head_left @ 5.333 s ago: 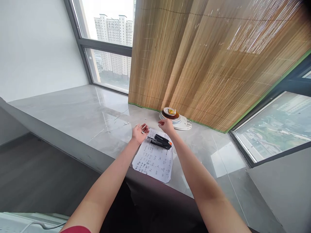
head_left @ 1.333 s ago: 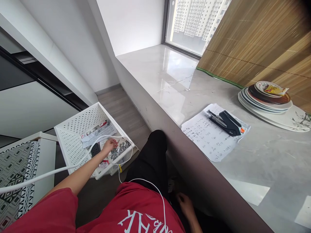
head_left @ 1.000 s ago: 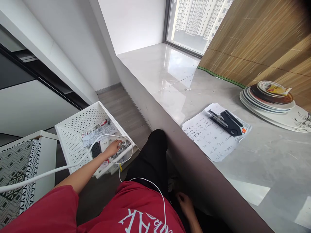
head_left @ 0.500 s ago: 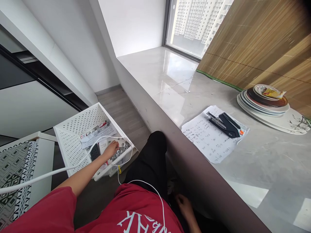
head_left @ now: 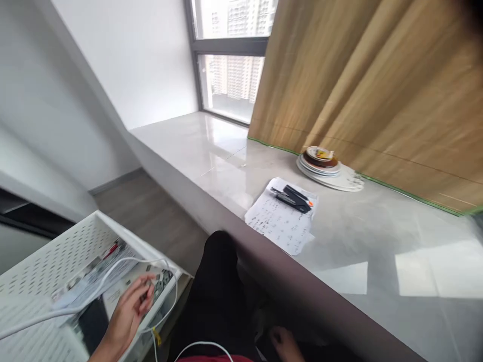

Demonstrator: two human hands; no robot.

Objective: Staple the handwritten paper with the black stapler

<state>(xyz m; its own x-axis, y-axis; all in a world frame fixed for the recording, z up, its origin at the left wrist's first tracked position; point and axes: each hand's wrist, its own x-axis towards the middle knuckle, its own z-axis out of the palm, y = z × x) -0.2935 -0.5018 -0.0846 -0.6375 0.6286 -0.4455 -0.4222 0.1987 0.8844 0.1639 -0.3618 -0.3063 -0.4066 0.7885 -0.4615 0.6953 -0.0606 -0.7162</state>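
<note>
My left hand (head_left: 130,314) reaches into a white perforated basket (head_left: 56,244) at the lower left. Its fingers are curled in a pinch over a pile of small metal staple strips (head_left: 163,279); motion blur hides what they hold. A white cable (head_left: 113,265) loops across the basket over printed leaflets (head_left: 94,274). My right hand (head_left: 284,343) rests low in the shadow under the stone ledge, with its fingers unclear. On the ledge a black stapler (head_left: 293,197) lies on a printed sheet of paper (head_left: 277,226).
The grey stone ledge (head_left: 377,236) runs along the window. A stack of plates (head_left: 329,170) stands behind the paper, against a bamboo blind (head_left: 358,90). My dark-trousered leg (head_left: 217,281) is between the basket and the ledge. Wood floor (head_left: 151,216) lies beyond.
The view has swung up and to the right, so the basket sits lower left. My left hand stays in the basket at the staple strips. My right hand has not moved.
</note>
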